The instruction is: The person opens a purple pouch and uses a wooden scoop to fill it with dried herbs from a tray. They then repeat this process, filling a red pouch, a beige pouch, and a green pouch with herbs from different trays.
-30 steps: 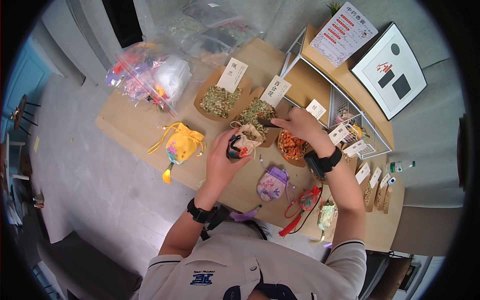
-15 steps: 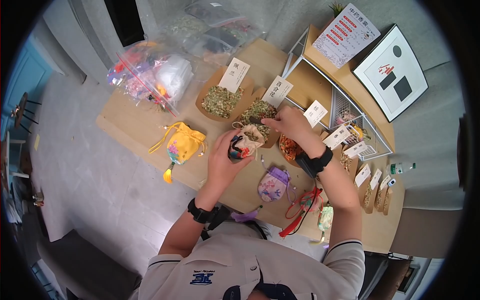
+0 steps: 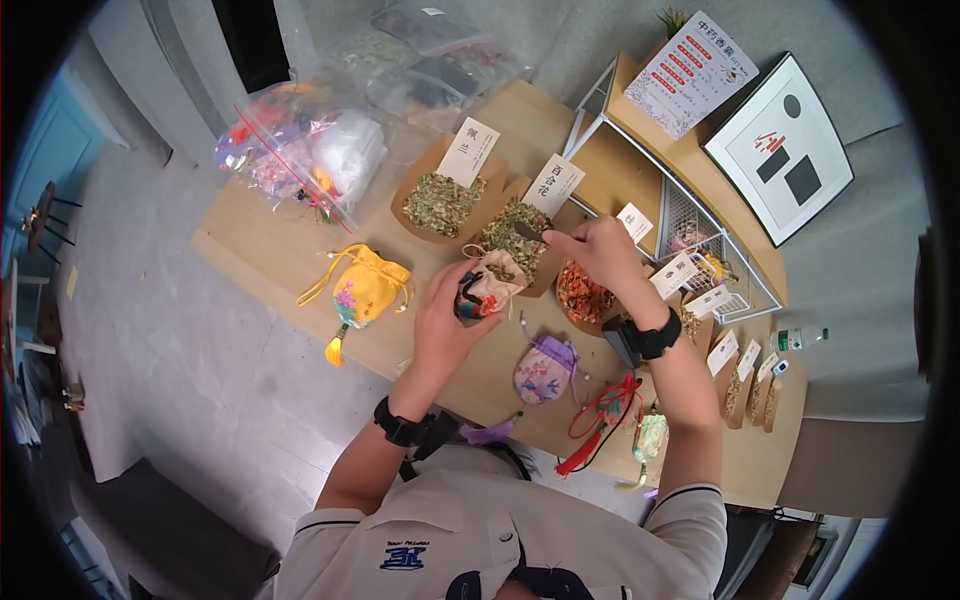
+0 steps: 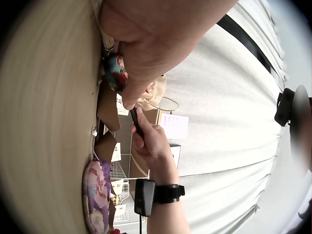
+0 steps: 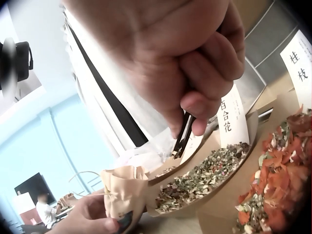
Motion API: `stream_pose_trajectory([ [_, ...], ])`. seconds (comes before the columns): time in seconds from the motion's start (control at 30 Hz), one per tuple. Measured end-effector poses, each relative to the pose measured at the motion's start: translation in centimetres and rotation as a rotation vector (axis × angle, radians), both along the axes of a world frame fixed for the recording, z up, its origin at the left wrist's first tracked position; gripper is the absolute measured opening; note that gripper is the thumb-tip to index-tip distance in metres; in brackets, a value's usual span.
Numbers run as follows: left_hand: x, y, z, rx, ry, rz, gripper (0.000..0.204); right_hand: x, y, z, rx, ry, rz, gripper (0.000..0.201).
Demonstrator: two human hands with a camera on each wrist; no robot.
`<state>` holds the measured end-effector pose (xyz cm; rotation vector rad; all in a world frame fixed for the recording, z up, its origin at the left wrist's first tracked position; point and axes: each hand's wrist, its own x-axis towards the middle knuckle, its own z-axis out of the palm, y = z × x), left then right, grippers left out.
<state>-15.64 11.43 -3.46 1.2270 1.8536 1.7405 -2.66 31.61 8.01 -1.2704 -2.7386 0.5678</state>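
My left hand (image 3: 447, 315) grips a small drawstring pouch (image 3: 503, 272) with a cream top and a dark floral base. Its mouth faces up, and dried herb bits show inside. Between thumb and fingers, my right hand (image 3: 605, 255) pinches a narrow black scoop (image 5: 182, 135); a few bits cling to its tip in the right wrist view. The scoop hangs over a cardboard tray (image 3: 546, 283) of mixed green-brown dried herbs (image 5: 202, 173), right beside the pouch. From the left wrist view, the left fingers wrap the pouch's floral base (image 4: 117, 73).
Another herb tray (image 3: 408, 222) stands left, and orange dried petals (image 3: 583, 292) lie right. Yellow (image 3: 368, 285) and purple (image 3: 546, 368) pouches lie nearer, with red and green ones rightward. Plastic bags (image 3: 300, 160) fill the back left; a wooden shelf (image 3: 610, 165) stands behind.
My right hand with the scoop shifted left toward the pouch, then back right over the herb tray. The left hand and pouch have stayed nearly in place.
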Motion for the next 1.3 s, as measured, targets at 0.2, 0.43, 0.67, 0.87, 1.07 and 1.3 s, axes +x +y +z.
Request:
stream_pose_trajectory([
  [0.2,-0.1,0.0,-0.1,0.007,0.021,-0.005,0.079,0.9,-1.7,2.4,-0.023,-0.008,0.083,0.046],
  [0.43,0.0,0.0,0.0,-0.006,0.016,0.005,0.077,-0.4,-4.9,3.2,-0.018,-0.096,0.139,0.04],
  [0.67,0.0,0.0,-0.1,-0.006,0.024,0.011,0.077,0.0,-5.1,2.5,0.101,0.006,0.191,0.04],
  [0.87,-0.1,0.0,-0.2,-0.006,0.042,0.011,0.077,0.1,-1.6,3.9,0.17,-0.069,0.152,0.044],
  [1.07,-0.1,0.0,-0.1,-0.012,0.045,0.005,0.077,-1.1,2.5,-1.0,0.32,-0.032,0.196,0.049],
  [1.3,-0.1,-0.1,0.0,-0.01,0.03,-0.007,0.077,-3.1,1.4,-1.5,0.267,-0.18,0.214,0.052],
])
